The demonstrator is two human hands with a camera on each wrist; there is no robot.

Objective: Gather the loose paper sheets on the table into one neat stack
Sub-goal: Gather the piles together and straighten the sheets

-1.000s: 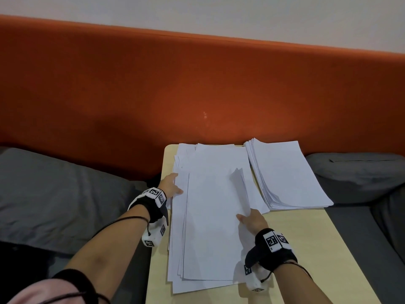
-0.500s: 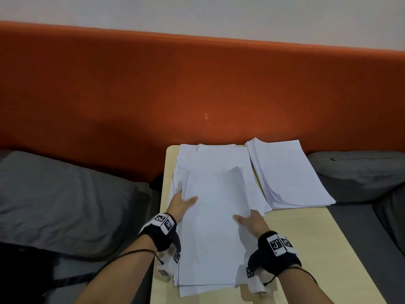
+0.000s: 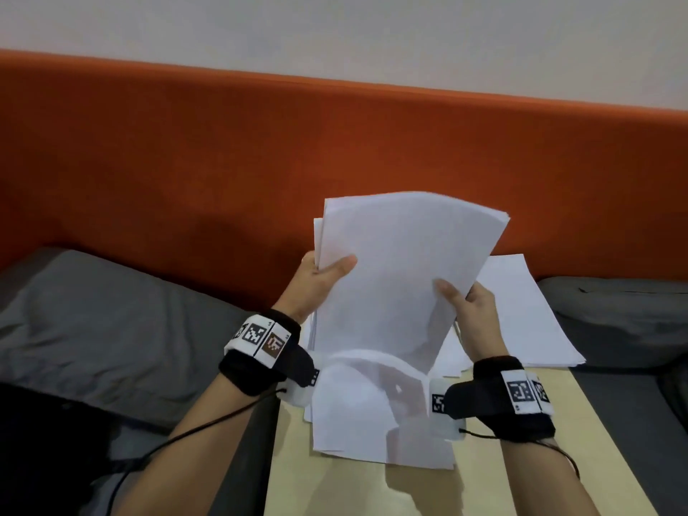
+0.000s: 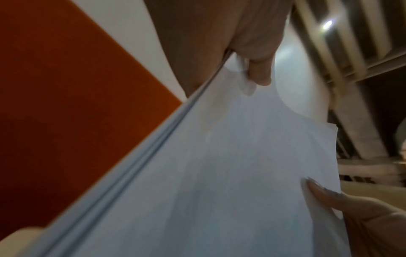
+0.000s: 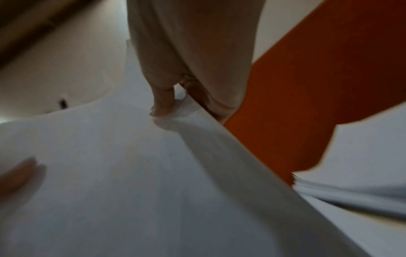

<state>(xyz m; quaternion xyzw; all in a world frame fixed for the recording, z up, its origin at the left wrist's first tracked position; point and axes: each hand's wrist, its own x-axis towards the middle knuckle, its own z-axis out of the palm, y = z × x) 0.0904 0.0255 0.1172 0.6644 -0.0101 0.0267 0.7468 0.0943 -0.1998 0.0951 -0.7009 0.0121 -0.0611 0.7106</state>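
A bundle of white paper sheets (image 3: 402, 270) is lifted upright above the table, its lower part curling down onto the tabletop. My left hand (image 3: 320, 277) grips its left edge, thumb on the front. My right hand (image 3: 465, 303) grips the right edge the same way. In the left wrist view the sheets (image 4: 219, 165) fill the frame with the left thumb (image 4: 259, 69) pressed on them. The right wrist view shows the sheets (image 5: 131, 173) under the right thumb (image 5: 162, 102). A separate paper stack (image 3: 528, 314) lies flat at the table's far right.
The small wooden table (image 3: 484, 489) stands against an orange backrest (image 3: 186, 162). Grey cushions lie on the left (image 3: 111, 322) and on the right (image 3: 614, 314). A cable runs from my left wristband.
The sheets lay flat on the table with both hands resting on them. Both hands have gripped the bundle's side edges and raised it upright.
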